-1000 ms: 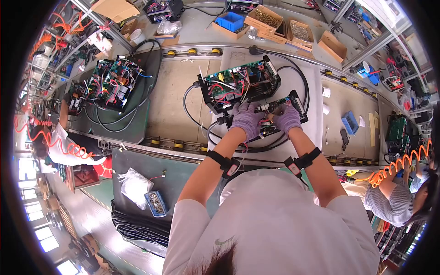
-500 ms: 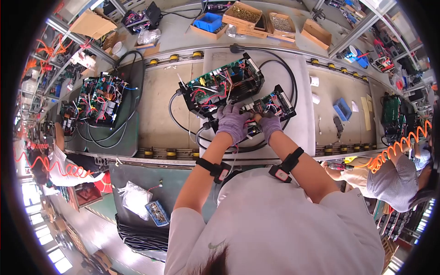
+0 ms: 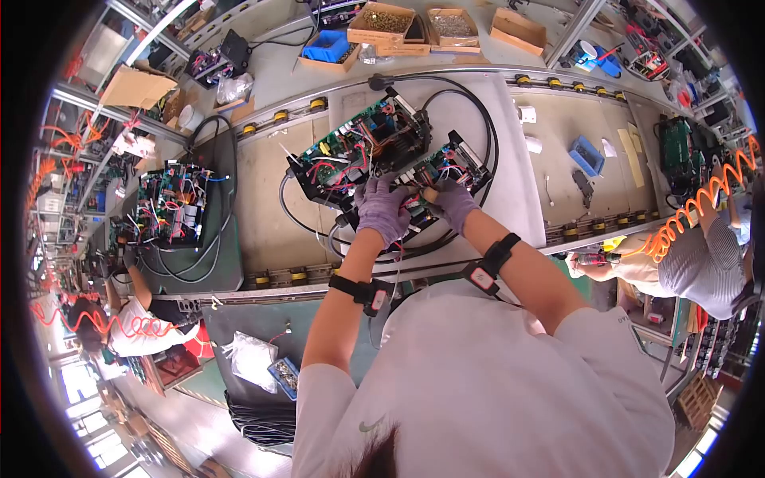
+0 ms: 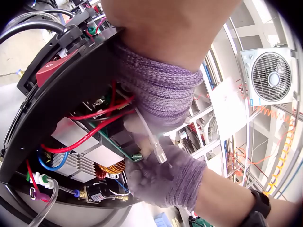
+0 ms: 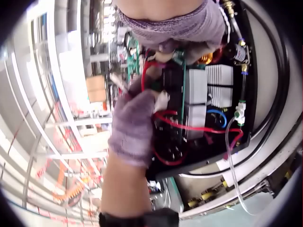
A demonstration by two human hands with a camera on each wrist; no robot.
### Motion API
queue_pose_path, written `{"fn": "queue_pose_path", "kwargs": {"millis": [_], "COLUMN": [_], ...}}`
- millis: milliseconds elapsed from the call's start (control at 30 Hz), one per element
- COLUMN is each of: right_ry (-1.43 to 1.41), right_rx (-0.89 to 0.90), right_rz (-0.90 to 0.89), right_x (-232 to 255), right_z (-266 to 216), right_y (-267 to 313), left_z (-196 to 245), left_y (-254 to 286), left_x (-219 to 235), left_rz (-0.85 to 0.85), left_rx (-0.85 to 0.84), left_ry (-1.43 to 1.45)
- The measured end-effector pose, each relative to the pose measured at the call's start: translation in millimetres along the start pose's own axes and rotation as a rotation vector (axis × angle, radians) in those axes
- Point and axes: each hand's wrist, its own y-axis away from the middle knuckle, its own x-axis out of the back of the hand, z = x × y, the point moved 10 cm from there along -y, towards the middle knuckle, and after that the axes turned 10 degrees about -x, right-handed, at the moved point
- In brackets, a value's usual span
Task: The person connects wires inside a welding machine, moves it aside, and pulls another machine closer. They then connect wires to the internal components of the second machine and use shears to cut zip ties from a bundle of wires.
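Observation:
Both hands, in purple knitted gloves with some bare fingertips, work at the near black chassis (image 3: 470, 159) packed with wires and boards. My right hand (image 3: 456, 205) pinches the end of an upright green circuit board (image 5: 183, 104), its thumb on one side and fingers on the other. Close beside it, the left hand (image 3: 381, 209) reaches in among red wires (image 5: 203, 128); whether it grips one I cannot tell. A white connector (image 4: 160, 155) on a pale lead hangs by the left wrist. Silver heatsinks (image 5: 220, 78) and a copper coil (image 4: 112, 168) sit inside the chassis.
A larger open chassis (image 3: 362, 143) stands just behind, on the same white pad (image 3: 510, 183). Thick black cable (image 3: 492, 119) loops around both. Boxes of screws (image 3: 381, 22) and a blue bin (image 3: 325, 46) line the back bench. Other people work at left and right.
The head view has turned, so the bench and both chassis appear farther left. Both hands stay at the near chassis with only slight finger movement.

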Motion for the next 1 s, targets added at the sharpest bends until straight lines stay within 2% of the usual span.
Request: {"fn": "queue_pose_path", "kwargs": {"millis": [33, 67, 167, 267, 367, 467, 600, 700, 733, 867, 967, 1000], "right_ry": [-0.128, -0.286, -0.244, 0.038, 0.192, 0.498, 0.514, 0.478, 0.489, 0.523, 0.502, 0.515], "right_rx": [-0.031, -0.040, 0.005, -0.032, 0.009, -0.013, 0.031, 0.072, 0.033, 0.101, 0.062, 0.099], "right_rz": [-0.148, -0.157, -0.163, -0.037, 0.134, 0.277, 0.402, 0.413, 0.409, 0.396, 0.369, 0.350], "right_x": [-8.8, -7.6, -11.0, -10.3, -5.4, -2.5, -0.1, 2.5, 3.5, -1.8, -0.8, -2.4], "right_z": [0.6, 3.1, -7.5, -10.4, -16.6, -23.3, -44.3, -41.7, -40.7, -51.1, -42.9, -40.0], "right_y": [2.5, 4.3, 19.9, 17.5, 22.0, 7.2, 50.4, 52.1, 54.0, 60.2, 48.6, 42.7], "left_z": [-1.3, -2.0, 2.7, 3.4, 3.5, 3.2, 5.6, 11.5, 12.4, 5.5, 4.9, 5.4], "left_y": [0.0, -0.3, -1.0, -3.1, -4.4, -4.4, -4.1, -0.3, 1.2, -2.0, -1.1, 0.9], "left_x": [-0.3, -1.5, 4.4, 2.7, 1.6, 0.9, 2.1, 5.4, 4.4, 0.2, -0.7, -1.3], "left_rz": [0.005, 0.002, -0.024, -0.084, -0.146, -0.123, -0.094, -0.068, -0.060, -0.141, -0.147, -0.121], "left_rx": [-0.006, -0.009, 0.009, 0.033, 0.060, 0.057, 0.059, 0.055, 0.054, 0.118, 0.112, 0.106], "left_ry": [-0.002, -0.003, -0.006, -0.030, -0.050, -0.062, -0.068, -0.111, -0.105, -0.079, -0.098, -0.108]}}
